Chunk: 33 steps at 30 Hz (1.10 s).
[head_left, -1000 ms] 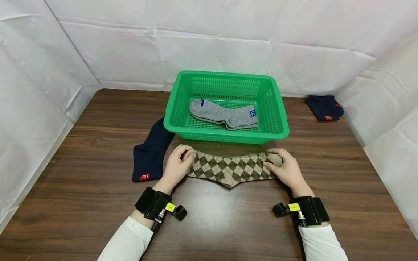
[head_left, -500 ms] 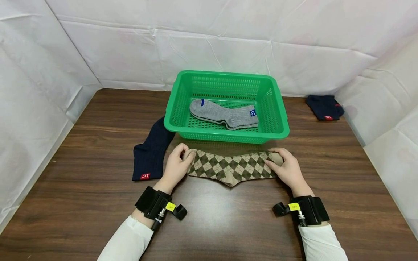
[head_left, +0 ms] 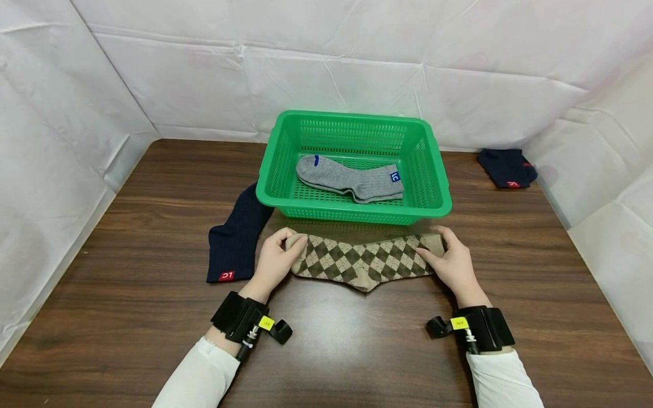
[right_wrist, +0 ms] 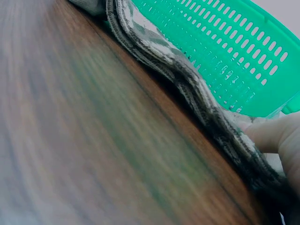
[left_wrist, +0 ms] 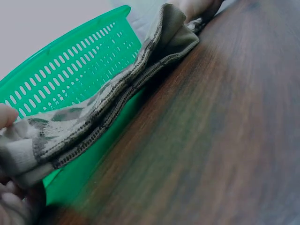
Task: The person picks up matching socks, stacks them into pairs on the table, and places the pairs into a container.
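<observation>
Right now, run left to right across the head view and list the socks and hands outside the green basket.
Nearer navy sock → left hand → diamond-patterned sock → right hand → far-right navy sock.

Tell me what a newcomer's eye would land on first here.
First, the bright green basket toward the back of the table, a grey sock lying inside. Next, the diamond-patterned sock in front of it, held at its ends by the left hand and right hand. Then two dark patches: a navy sock at the basket's left and another at the far right.
</observation>
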Available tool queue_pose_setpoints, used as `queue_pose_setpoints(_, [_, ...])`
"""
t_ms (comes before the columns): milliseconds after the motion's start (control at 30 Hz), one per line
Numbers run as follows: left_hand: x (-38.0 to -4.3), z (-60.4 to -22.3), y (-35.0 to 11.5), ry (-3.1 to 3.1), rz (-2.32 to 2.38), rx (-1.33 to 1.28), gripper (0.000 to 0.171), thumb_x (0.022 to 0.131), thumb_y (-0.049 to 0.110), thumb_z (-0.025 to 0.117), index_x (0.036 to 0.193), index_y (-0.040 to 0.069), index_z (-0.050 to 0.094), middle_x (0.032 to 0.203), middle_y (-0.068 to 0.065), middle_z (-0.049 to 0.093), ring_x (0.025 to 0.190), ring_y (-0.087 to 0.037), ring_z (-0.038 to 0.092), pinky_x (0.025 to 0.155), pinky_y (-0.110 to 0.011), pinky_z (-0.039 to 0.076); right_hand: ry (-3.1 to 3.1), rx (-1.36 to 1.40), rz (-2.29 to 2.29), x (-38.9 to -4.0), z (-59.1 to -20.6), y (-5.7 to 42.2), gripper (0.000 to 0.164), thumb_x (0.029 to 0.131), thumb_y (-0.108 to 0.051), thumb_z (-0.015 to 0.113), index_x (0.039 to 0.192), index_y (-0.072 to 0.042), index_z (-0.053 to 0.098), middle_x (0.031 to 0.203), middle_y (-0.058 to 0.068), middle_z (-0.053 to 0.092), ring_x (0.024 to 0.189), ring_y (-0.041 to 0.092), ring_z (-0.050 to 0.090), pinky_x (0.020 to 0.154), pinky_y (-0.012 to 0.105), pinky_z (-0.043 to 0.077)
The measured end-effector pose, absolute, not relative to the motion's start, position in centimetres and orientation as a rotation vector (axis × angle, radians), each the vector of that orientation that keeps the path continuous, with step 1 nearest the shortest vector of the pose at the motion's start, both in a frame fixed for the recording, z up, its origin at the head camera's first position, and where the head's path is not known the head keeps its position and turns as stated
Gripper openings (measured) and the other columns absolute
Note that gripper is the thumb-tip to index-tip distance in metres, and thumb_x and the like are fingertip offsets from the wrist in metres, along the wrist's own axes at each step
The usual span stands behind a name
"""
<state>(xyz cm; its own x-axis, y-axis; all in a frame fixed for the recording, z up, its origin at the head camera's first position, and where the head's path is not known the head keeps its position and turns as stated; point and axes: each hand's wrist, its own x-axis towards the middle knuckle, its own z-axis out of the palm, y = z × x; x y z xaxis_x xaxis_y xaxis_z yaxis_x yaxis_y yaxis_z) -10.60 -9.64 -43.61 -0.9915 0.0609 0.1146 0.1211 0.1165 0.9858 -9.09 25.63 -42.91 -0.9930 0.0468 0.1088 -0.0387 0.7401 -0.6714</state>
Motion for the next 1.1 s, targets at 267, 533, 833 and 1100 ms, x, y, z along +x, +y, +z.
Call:
queue_pose_setpoints(267, [-10.8, -44.2, -9.6, -1.968, -2.554, -0.249, 0.034, 0.095, 0.008, 0.056, 0.065, 0.012, 0.04, 0.066, 0.006, 0.049, 0.063, -0.008, 0.049, 0.061, -0.02, 0.041, -2.848, -0.021, 0.957, -9.2, -42.9, 25.5, 0.056, 0.087, -0.018, 0.069, 0.135, -0.002, 0.044, 0.081, 0.015, 0.052, 0.052, 0.018, 0.037, 0.054, 0.033, 0.032])
queue_pose_setpoints(533, [-10.6, -43.8, -9.9, -1.959, -2.711, -0.29, 0.018, 0.095, 0.0, 0.045, 0.082, 0.012, 0.046, 0.077, 0.006, 0.049, 0.071, -0.005, 0.05, 0.065, -0.018, 0.041, -2.918, -0.218, 0.996, -9.3, -42.4, 25.7, 0.065, 0.087, -0.03, 0.068, 0.134, 0.006, 0.04, 0.11, 0.027, 0.053, 0.08, 0.034, 0.052, 0.067, 0.042, 0.041])
queue_pose_setpoints(833, [-10.6, -43.7, -9.8, -1.96, -2.708, -0.388, 0.024, 0.074, -0.009, 0.034, 0.091, 0.008, 0.037, 0.081, 0.002, 0.039, 0.068, -0.006, 0.041, 0.063, -0.019, 0.035, -2.955, -0.336, 0.966, -9.2, -41.7, 25.5, 0.067, 0.086, -0.039, 0.068, 0.13, 0.008, 0.048, 0.109, 0.028, 0.058, 0.081, 0.036, 0.058, 0.068, 0.043, 0.045])
queue_pose_setpoints(1100, [-10.5, -43.9, -9.8, -2.03, -2.607, -0.436, 0.025, 0.073, -0.013, 0.034, 0.089, 0.006, 0.036, 0.086, -0.001, 0.044, 0.066, -0.006, 0.041, 0.061, -0.019, 0.034, -2.91, -0.318, 0.943, -9.1, -41.9, 25.4, 0.048, 0.084, -0.045, 0.069, 0.064, -0.01, 0.043, 0.049, -0.002, 0.025, 0.045, 0.014, 0.026, 0.051, 0.028, 0.024])
